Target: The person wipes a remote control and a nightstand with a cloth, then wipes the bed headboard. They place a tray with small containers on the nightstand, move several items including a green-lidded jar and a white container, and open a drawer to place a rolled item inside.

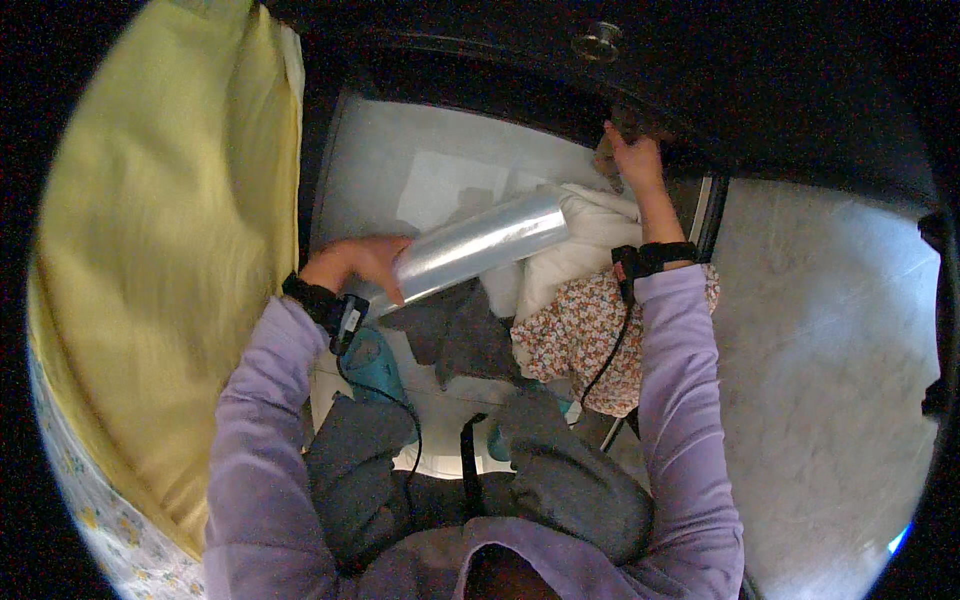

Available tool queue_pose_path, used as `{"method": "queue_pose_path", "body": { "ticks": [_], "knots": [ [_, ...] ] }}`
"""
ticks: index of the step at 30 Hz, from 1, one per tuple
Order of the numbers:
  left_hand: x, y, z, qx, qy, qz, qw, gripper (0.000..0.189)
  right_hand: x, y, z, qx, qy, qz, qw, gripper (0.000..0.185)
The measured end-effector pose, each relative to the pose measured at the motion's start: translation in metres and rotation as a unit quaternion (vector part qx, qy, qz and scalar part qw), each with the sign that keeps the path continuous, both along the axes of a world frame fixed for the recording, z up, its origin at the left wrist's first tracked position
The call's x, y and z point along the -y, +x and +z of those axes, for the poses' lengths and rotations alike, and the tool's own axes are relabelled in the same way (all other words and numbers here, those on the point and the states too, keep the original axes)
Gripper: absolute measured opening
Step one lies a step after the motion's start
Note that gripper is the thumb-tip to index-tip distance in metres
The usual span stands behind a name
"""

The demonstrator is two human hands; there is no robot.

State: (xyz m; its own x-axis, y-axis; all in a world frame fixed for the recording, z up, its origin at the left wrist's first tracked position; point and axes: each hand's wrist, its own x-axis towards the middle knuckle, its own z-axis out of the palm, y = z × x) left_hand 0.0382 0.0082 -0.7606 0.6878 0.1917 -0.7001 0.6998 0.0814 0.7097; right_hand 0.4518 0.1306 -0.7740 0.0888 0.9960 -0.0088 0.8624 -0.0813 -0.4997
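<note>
A shiny, silvery roll of film (480, 247) lies slantwise before me, its far end against cream-coloured cloth (585, 247). My left hand (360, 262), slightly blurred, grips the roll near its left end, with thumb and fingers on either side. Farther off, my right hand (637, 161) reaches to the edge of dark furniture (480, 56). Something brownish (606, 159), perhaps cloth, shows beside its fingers; shadow hides what they hold, if anything. Below the roll lies dark grey cloth (465, 326). Flower-printed fabric (585, 337) is bunched under the cream cloth, near my right forearm.
A yellow cloth (165, 225) hangs at the left, with a flowered white cloth (112, 517) below it. The furniture has a round metal knob (598, 41). A teal slipper (371, 364) is by my leg. Grey floor (810, 360) stretches to the right. Cables run from both wrist bands.
</note>
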Motion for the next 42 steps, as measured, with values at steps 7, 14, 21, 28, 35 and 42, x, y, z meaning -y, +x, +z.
{"method": "queue_pose_path", "body": {
  "ticks": [7,14,21,28,35,42],
  "knots": [
    [-0.012,0.027,-0.004,-0.097,0.092,-0.025,0.991,0.082,-0.005,-0.003,-0.064,0.194,-0.043,-0.002,0.98,0.06],
    [-0.007,0.04,-0.007,-0.09,0.148,0.017,0.985,0.071,-0.05,0.025,-0.071,0.267,-0.2,0.071,0.94,0.057],
    [0.001,0.04,-0.013,-0.068,0.193,-0.001,0.979,0.059,-0.048,0.031,-0.032,0.221,-0.187,0.077,0.954,0.056],
    [0.005,0.041,-0.007,-0.06,0.212,0.049,0.974,0.063,-0.07,-0.02,-0.027,0.208,-0.116,0.115,0.964,0.055],
    [0.001,0.044,0.02,-0.079,0.231,0.072,0.967,0.054,-0.111,-0.122,-0.045,0.176,-0.06,0.186,0.965,0.054],
    [0.005,0.045,0.015,-0.11,0.246,0.054,0.962,0.055,-0.107,-0.245,-0.085,0.092,-0.033,0.27,0.958,0.053]
  ]
}}
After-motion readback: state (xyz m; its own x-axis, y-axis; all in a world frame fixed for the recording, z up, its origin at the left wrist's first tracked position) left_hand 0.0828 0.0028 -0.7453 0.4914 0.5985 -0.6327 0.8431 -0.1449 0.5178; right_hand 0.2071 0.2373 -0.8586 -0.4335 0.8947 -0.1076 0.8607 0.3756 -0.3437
